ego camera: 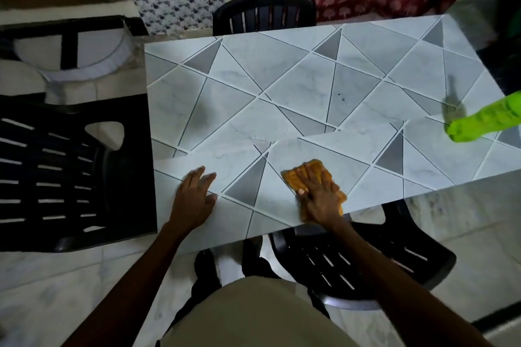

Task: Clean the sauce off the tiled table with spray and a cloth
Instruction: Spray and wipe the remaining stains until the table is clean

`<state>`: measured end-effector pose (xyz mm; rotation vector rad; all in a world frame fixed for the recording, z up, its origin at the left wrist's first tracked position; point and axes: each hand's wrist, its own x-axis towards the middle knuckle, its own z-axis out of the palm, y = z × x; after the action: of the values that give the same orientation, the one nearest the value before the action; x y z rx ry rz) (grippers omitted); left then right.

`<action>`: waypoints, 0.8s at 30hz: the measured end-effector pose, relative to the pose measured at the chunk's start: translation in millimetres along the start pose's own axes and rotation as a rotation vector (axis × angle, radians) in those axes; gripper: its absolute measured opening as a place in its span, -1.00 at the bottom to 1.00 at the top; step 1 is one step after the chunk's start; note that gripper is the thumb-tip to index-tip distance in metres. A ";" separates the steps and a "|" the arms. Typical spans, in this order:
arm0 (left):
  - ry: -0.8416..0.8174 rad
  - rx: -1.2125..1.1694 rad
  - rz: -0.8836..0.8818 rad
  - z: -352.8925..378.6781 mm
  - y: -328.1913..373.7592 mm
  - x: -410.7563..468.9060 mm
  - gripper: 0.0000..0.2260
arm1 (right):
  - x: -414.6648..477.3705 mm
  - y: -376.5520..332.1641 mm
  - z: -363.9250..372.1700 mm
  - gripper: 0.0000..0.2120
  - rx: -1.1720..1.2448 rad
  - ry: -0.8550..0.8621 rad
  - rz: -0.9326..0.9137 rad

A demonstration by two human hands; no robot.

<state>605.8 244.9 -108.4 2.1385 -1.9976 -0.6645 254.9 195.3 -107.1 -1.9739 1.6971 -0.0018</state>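
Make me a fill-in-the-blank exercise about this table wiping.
1. The right hand presses a folded ____ cloth on the grey triangle-patterned tabletop.
2. The left hand lies flat on the tabletop and holds ____.
3. A bright green object lies near the tabletop's ____ edge.
4. The slatted plastic chair at the far side is ____.
Missing words: orange; nothing; right; black.

Two bare forearms coming in from the near edge, left hand [194, 194] and right hand [318, 194] ungloved, plain beige garment [253, 315] filling the near centre, dark clothing showing at its far edge
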 end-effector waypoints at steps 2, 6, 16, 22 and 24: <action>0.016 -0.039 -0.048 -0.3 9.3 0.0 -0.48 | -9.0 -27.4 9.1 -0.32 0.072 -0.038 -0.044; 0.057 -0.125 -0.028 2.0 22.4 5.5 -0.61 | -20.4 -76.7 11.6 -0.54 0.400 -0.212 -0.117; 0.124 -0.500 -0.003 -59.2 39.6 -13.4 -0.53 | -40.2 -155.0 -16.8 -0.42 1.729 -0.652 0.411; 0.044 -0.594 0.069 -83.4 36.3 -22.7 -0.68 | -66.4 -184.6 -31.5 -0.38 1.619 -0.731 0.296; 0.043 -0.651 0.071 -87.0 41.7 -32.1 -0.73 | -82.2 -184.2 -31.8 -0.35 1.680 -0.682 0.309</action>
<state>602.4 254.8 -7.3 1.6646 -1.5314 -1.0633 396.2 271.2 19.3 -0.3463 0.8332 -0.4295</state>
